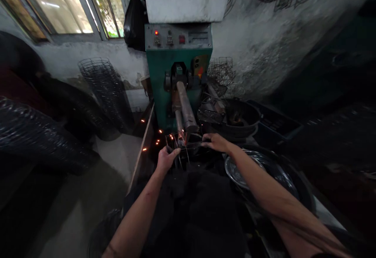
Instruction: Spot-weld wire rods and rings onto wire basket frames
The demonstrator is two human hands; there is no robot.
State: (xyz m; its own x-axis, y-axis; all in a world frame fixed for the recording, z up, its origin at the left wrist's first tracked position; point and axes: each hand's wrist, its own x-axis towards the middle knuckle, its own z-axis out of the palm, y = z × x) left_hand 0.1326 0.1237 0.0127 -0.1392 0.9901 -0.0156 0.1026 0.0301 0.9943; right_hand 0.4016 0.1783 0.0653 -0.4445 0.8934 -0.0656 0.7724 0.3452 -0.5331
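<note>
Both my hands hold a thin wire frame (188,146) at the electrode tips of a green machine (160,73). My left hand (167,158) is closed on the frame's left side, thumb towards the tips. Off to the right, my right hand (216,142) pinches the other end of the wire. A thick metal arm (187,107) reaches out from the machine, with a thinner rod (179,121) below and left of it. The contact point glows orange, and sparks fly to the left. A red light is lit on the control panel (190,38).
Rolled wire mesh (102,89) and dark wrapped rolls (38,132) stand at the left. To the right are a dark basin (248,122) and a round tub of metal rings (276,168). A board edge (141,152) runs left of my left hand.
</note>
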